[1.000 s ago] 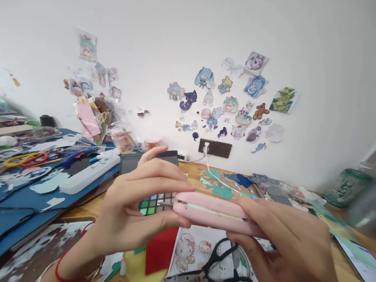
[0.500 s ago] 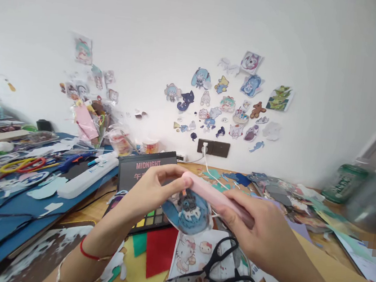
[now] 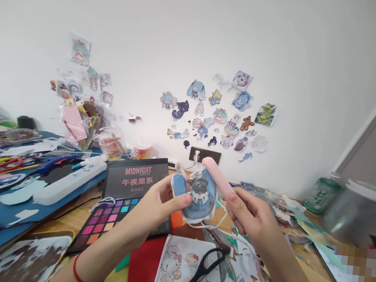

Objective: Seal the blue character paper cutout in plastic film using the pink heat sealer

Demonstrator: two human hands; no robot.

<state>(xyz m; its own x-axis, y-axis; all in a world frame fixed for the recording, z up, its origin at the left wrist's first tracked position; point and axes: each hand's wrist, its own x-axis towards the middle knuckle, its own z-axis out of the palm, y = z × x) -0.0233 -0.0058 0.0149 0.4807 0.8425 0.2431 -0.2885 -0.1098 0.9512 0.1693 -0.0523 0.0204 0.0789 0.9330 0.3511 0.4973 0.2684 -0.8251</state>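
My left hand (image 3: 163, 200) pinches a blue cartoon cut-out sticker (image 3: 196, 196) by its left edge, thumb on its front. It is held upright above the desk. My right hand (image 3: 248, 215) is closed round a slim pink case (image 3: 216, 178) that points up and away, just behind the sticker's right side. A white cable (image 3: 214, 224) hangs in a loop below the sticker.
An open eyeshadow palette (image 3: 123, 197) lies behind my left hand. Black scissors (image 3: 208, 279) rest on a cartoon sheet (image 3: 177, 262) at the front, beside red paper (image 3: 143, 262). A blue mat (image 3: 0, 210) with scraps covers the left. Jars (image 3: 358, 210) stand at the right.
The pink case went from level, held in both hands, to tilted up in my right hand alone. My left hand took the blue sticker and raised it upright. The view shifted right.
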